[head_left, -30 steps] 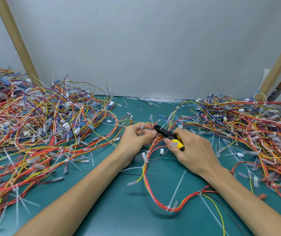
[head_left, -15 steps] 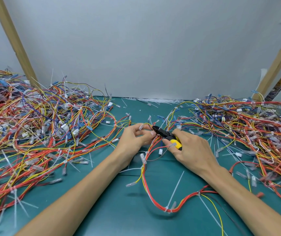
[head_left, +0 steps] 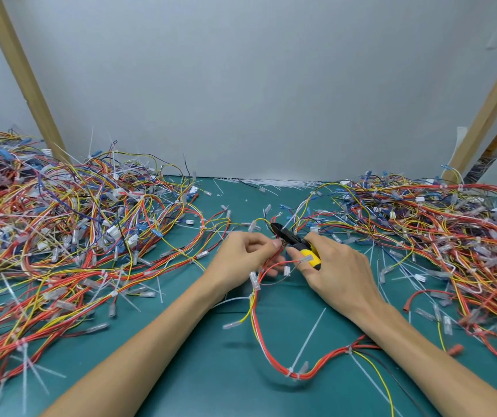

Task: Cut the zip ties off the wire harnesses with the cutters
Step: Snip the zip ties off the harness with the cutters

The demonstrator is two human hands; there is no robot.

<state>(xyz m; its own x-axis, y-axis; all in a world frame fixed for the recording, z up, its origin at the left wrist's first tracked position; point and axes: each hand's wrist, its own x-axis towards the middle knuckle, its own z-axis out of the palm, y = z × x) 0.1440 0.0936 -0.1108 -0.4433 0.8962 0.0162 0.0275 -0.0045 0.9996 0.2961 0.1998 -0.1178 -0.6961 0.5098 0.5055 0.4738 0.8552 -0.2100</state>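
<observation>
At the centre of the green mat point(head_left: 199, 368), my left hand point(head_left: 241, 260) pinches the red and yellow wires of a harness point(head_left: 271, 353) near its upper end. My right hand point(head_left: 337, 272) grips the yellow-handled cutters point(head_left: 293, 240), whose black jaws point up-left and sit against the wires just past my left fingertips. The harness loops down toward me, with white zip ties point(head_left: 290, 370) still around its lower bend. Whether the jaws are around a tie is hidden by the wires.
A large tangle of harnesses point(head_left: 69, 236) covers the left side of the mat and another pile point(head_left: 439, 236) the right. Cut white tie pieces point(head_left: 274, 182) lie along the back wall. Wooden posts point(head_left: 18, 73) lean at both back corners.
Both hands and the cutters have stayed together at the same spot on the harness; only the view has shifted slightly.
</observation>
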